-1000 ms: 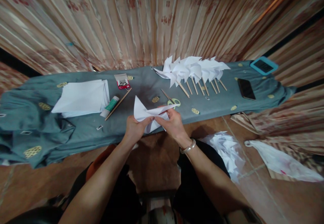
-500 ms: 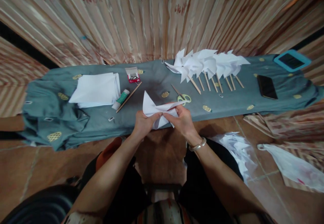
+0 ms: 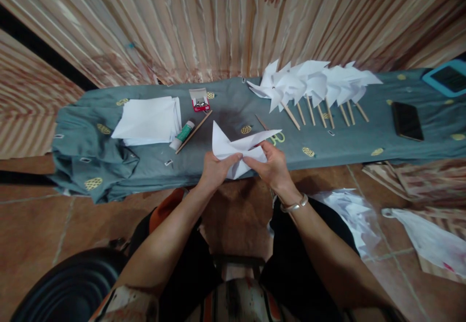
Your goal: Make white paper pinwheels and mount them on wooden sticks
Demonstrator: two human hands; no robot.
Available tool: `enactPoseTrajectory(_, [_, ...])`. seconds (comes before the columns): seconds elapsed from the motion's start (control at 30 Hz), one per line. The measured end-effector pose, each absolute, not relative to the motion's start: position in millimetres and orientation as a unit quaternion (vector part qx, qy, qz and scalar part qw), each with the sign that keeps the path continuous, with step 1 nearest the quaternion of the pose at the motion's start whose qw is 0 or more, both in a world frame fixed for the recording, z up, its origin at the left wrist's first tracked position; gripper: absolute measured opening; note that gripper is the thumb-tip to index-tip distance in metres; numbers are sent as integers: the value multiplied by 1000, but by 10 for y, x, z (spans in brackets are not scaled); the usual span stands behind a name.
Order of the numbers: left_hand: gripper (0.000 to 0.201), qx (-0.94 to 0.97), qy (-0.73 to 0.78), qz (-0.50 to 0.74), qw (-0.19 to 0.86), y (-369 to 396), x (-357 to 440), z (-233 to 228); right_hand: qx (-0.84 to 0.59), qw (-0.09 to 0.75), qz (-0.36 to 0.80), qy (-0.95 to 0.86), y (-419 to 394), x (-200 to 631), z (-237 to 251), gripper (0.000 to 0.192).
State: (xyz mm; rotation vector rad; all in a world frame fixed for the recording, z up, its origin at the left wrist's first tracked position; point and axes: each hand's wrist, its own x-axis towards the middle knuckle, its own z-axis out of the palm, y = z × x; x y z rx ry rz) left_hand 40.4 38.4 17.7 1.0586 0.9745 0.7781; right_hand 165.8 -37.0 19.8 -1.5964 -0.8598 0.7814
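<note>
Between both hands is a white paper pinwheel [image 3: 227,147], its blades folded in toward the centre, held just above the table's near edge. My left hand [image 3: 214,169] is closed on its left side, thumb pressed near the middle. My right hand [image 3: 271,167] pinches the right side, its thumb close to the other thumb. Partly hidden behind the right hand lie scissors [image 3: 277,137] with yellow-green handles. Left of the paper are a wooden stick [image 3: 194,132], a green-and-white glue stick [image 3: 182,135] and a small red box [image 3: 200,104] of metal pins.
A stack of white paper [image 3: 147,120] lies at the left of the cloth-covered table [image 3: 225,96]. Several pinwheels on sticks [image 3: 313,82] overlap at the back right. Farther right are a black phone [image 3: 407,120] and a blue-framed device [image 3: 449,78]. A plastic bag [image 3: 351,220] rests on the floor.
The view has shifted, so the table things sit farther right and slightly higher. Both hands still hold the paper pinwheel with the thumbs at its centre.
</note>
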Motion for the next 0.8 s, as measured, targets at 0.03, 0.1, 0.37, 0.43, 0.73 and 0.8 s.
enactPoseTrajectory(0.03, [47,474,433,346,684,383,404,178,-679,547,325,-366,-370,1658,203,29])
enactPoseTrajectory(0.1, [47,476,435,339,685,383,402,177,-686,539,320,-370,-372,1657,214,28])
enactPoseTrajectory(0.37, [45,477,421,324,700,410,361,139,-703,524,313,-365,-368,1653,244,27])
enactPoseTrajectory(0.43, [45,475,420,314,706,413,346,144,-702,523,311,-369,-365,1650,239,25])
enactPoseTrajectory(0.73, [42,478,420,309,707,426,324,149,-707,517,315,-366,-345,1643,205,25])
enactPoseTrajectory(0.8, [41,483,426,311,699,434,319,135,-706,518,313,-368,-343,1638,210,25])
